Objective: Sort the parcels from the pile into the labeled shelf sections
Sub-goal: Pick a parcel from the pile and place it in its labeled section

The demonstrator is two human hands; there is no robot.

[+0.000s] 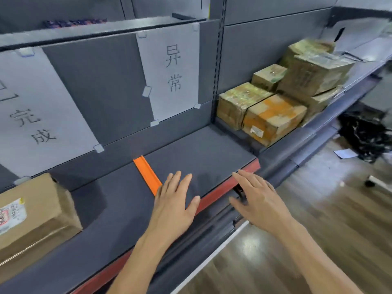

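A pile of several taped cardboard parcels [275,98] sits on the grey shelf [197,149] at the right, past the upright post. One brown parcel [31,215] with a red-and-white label lies in the left section under a paper sign [36,115]. A second paper sign [171,71] hangs over the middle section, which holds no parcel. An orange divider strip [146,174] separates the two sections. My left hand [174,206] hovers flat over the shelf's front edge, fingers straight, holding nothing. My right hand [261,202] is spread beside it, over the red shelf lip, also holding nothing.
A vertical slotted post [220,56] splits the shelf bays. An upper shelf [84,31] carries a dark packet. Wooden floor [307,240] lies to the right, with a black heap [364,134], a scrap of paper [344,153] and a chair castor [370,181].
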